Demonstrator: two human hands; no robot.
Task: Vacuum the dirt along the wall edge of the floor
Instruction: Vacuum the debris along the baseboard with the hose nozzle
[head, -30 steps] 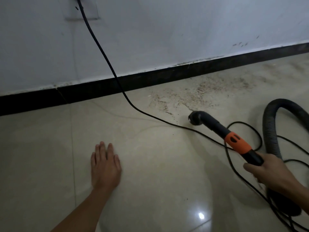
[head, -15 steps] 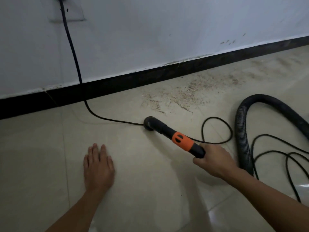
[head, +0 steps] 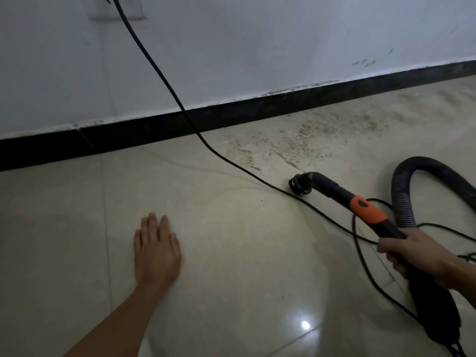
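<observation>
Brown dirt (head: 309,140) is scattered on the tiled floor beside the black skirting (head: 231,117) of the white wall. My right hand (head: 417,256) grips the black vacuum wand with its orange collar (head: 367,210). The wand's nozzle (head: 300,185) rests on the floor just in front of the dirt patch. The ribbed black hose (head: 401,191) loops behind the wand at the right. My left hand (head: 155,251) lies flat on the floor with fingers straight, well left of the nozzle.
A black power cord (head: 164,73) runs from a wall socket (head: 116,9) at the top left down across the floor, past the nozzle, and coils around the wand and hose at the right. The tiles are glossy with a light reflection (head: 305,324).
The wand has swung back to the right, with the nozzle now near the dirt's front edge. The cord lies stretched across the floor again. My left hand stays flat.
</observation>
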